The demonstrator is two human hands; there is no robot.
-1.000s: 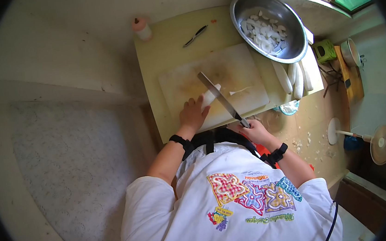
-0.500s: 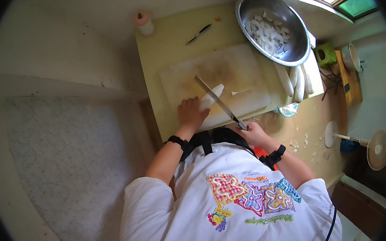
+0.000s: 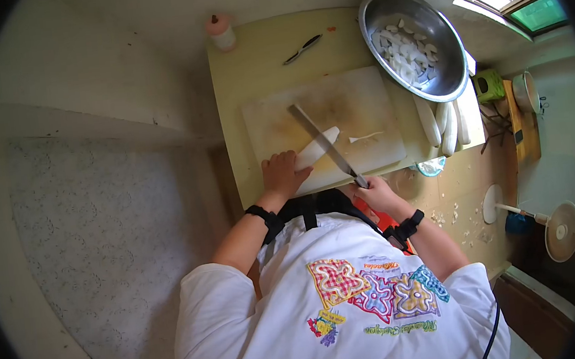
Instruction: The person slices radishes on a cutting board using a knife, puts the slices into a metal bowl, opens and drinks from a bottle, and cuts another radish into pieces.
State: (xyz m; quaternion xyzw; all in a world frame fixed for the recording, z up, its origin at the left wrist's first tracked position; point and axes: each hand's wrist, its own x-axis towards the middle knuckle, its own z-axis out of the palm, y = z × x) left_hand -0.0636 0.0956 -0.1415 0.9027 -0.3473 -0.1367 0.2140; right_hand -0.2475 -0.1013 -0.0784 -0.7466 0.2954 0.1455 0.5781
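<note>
My left hand is closed over the near end of a peeled white radish, which lies slantwise on the white cutting board. In my right hand is the handle of a long kitchen knife. Its blade crosses over the radish near the far end, pointing to the upper left; whether the edge touches the radish I cannot tell. A thin white scrap rests on the board to the right of the blade.
A metal basin with cut white pieces stands at the back right. Several peeled radishes lie below it. A black-and-silver tool and a pink-capped bottle are at the back. A fan stands on the right.
The knife blade has turned slightly, so more of its flat side shows. My left hand stays on the radish. The whole view has shifted a little.
</note>
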